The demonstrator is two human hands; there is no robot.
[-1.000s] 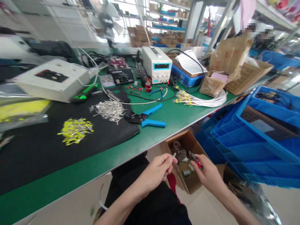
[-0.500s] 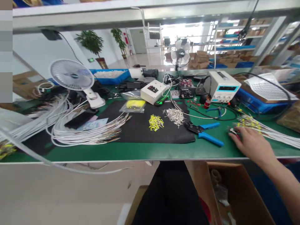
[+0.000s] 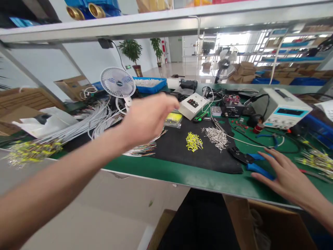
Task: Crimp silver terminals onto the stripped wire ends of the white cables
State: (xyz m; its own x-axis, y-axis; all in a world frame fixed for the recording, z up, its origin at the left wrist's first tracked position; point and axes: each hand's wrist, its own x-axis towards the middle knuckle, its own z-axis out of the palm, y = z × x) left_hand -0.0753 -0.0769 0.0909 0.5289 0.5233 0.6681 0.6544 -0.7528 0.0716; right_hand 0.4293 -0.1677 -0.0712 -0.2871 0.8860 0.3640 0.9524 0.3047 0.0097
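My left hand point(image 3: 148, 118) is raised over the green bench point(image 3: 182, 173), above the bundle of white wires point(image 3: 101, 121) and the left edge of the black mat point(image 3: 179, 149). It is blurred and seen from behind, so its fingers are hidden. My right hand point(image 3: 284, 177) lies low at the bench's front edge with fingers spread. Its fingertips rest on the blue handles of the crimping pliers point(image 3: 256, 166). On the mat sit a pile of yellow sleeves point(image 3: 194, 141) and a pile of silver terminals point(image 3: 216, 135).
At the back stand a small white fan point(image 3: 118, 82), a white control box point(image 3: 194, 103) and a bench power supply point(image 3: 283, 107). Yellow-tipped wires point(image 3: 31, 151) lie far left and more of them point(image 3: 314, 159) far right. An open cardboard box point(image 3: 275, 225) sits under the bench.
The view has swung left. My left arm has come up into view over the bench. My right hand has moved left from the yellow-tipped wires onto the blue pliers handles.
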